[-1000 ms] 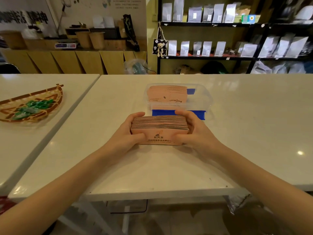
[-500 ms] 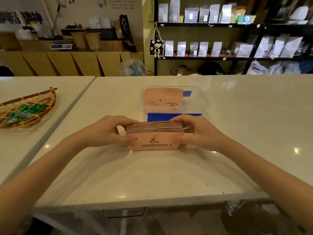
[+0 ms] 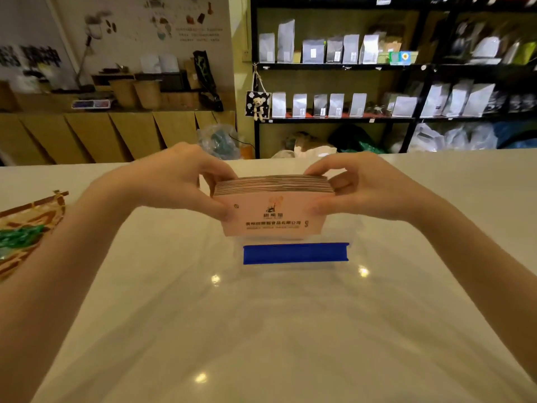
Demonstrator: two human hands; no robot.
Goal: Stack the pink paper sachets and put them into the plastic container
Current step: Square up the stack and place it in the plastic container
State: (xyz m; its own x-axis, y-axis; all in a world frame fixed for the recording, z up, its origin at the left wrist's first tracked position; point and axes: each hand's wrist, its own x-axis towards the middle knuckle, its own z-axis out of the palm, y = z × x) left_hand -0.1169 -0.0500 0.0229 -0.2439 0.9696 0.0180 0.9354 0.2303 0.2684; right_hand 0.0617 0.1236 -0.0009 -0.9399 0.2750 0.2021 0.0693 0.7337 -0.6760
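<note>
I hold a thick stack of pink paper sachets (image 3: pixel 273 212) upright between both hands, its printed face toward me. My left hand (image 3: pixel 177 178) grips the stack's left end and my right hand (image 3: pixel 360 184) grips its right end. The stack hangs above the clear plastic container (image 3: pixel 353 237), which it mostly hides. Only the container's near wall with a blue strip (image 3: pixel 295 253) and faint clear edges show. Whether the stack touches the container cannot be told. The sachets inside the container are hidden.
A woven tray with green wrapped pieces (image 3: pixel 26 231) lies on the neighbouring white table at the left. The white tabletop (image 3: pixel 261 330) stretches toward me. Behind stand dark shelves of silver pouches (image 3: pixel 334 106) and a wooden counter (image 3: pixel 116 132).
Both hands lifted the sachet stack off the tabletop and carried it away from me, over the container. The camera view tilted up and moved closer.
</note>
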